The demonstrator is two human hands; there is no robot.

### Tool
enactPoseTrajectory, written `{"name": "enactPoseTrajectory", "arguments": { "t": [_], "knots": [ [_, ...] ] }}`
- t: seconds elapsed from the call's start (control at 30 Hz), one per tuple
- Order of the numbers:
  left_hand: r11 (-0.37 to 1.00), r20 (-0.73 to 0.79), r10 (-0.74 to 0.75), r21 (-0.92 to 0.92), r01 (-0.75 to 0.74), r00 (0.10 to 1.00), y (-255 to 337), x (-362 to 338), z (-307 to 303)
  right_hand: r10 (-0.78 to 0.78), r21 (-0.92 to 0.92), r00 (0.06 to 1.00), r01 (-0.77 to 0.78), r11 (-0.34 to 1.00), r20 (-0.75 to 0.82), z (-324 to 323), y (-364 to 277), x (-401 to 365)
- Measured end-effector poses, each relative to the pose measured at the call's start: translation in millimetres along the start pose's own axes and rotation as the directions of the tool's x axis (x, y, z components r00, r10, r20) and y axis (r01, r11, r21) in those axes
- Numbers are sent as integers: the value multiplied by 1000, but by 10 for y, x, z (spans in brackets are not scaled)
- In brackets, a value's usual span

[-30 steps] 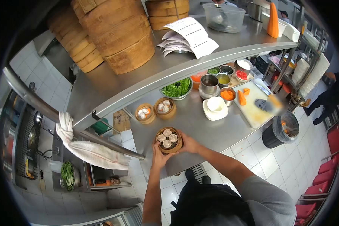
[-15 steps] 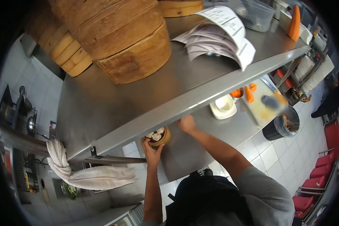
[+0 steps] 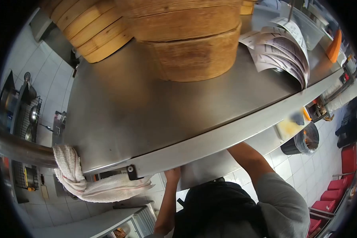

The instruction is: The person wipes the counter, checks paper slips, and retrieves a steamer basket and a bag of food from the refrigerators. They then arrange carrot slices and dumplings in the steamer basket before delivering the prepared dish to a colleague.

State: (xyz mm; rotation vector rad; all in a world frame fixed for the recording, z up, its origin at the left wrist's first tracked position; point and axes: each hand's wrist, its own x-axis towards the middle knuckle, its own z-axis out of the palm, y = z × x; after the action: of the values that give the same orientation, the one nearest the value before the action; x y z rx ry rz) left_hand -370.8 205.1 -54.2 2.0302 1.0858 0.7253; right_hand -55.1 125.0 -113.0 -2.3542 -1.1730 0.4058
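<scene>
Only the back part of my left hand (image 3: 172,173) shows below the front edge of the steel shelf (image 3: 162,107). Its fingers are hidden, so I cannot see whether it holds anything. My right forearm (image 3: 248,156) reaches under the same shelf, and the right hand is completely covered by it. The lower worktop (image 3: 210,168) shows as a strip between my arms. The small bamboo steamer basket with pale dumplings is out of sight under the shelf.
Large stacked bamboo steamers (image 3: 194,55) stand on the shelf, beside curled paper slips (image 3: 283,49) and an upright carrot (image 3: 334,45). A towel (image 3: 103,188) hangs at the left corner. Right are a cutting board (image 3: 289,127), a lined bin (image 3: 305,139) and red chairs (image 3: 337,184).
The view has shifted forward over the shelf, which now hides the small steamer basket, the white bowl and my right hand. My left hand has gone partly under the shelf edge.
</scene>
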Motion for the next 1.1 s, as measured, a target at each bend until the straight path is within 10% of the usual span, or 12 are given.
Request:
{"name": "enactPoseTrajectory", "arguments": {
  "t": [1.0,1.1],
  "knots": [
    [961,33,127,245,-131,991,-1186,191,471,-98,-7,995,98,995,4,256,-1233,1156],
    [708,169,379,580,-402,910,-1461,341,561,-100,4,995,100,995,-6,236,-1255,1185]
  ]
}}
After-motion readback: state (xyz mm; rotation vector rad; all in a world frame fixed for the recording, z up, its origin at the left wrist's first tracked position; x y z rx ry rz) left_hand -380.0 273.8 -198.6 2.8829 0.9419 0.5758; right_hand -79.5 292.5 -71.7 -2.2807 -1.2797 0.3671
